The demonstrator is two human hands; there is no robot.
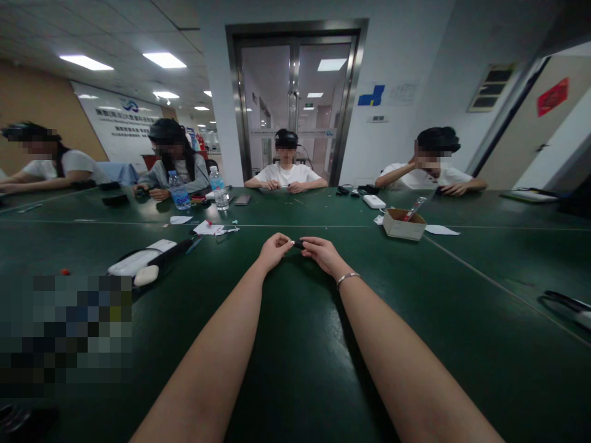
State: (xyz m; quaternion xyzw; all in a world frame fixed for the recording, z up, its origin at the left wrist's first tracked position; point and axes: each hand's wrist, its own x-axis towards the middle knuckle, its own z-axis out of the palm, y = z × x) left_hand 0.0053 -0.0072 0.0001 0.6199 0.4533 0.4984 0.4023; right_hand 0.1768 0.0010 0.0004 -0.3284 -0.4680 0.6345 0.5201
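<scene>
Both my arms reach forward over the dark green table [295, 357], and my hands meet near its middle. My right hand [321, 253] is closed, pinching a small dark, stubby object [298, 244] whose kind I cannot make out. At the object's left end is a small pale tip [292, 243]. The thumb and fingers of my left hand [276, 249] are closed on this tip. Whether the tip is a separate piece is too small to tell. A metal bracelet [348, 278] circles my right wrist.
White devices [144, 257] with dark cables lie to the left. Torn paper [209, 228] and water bottles [218, 189] are farther back. A cardboard box [404, 224] stands at right. Several people in headsets sit across the table, including one person [286, 175] straight ahead.
</scene>
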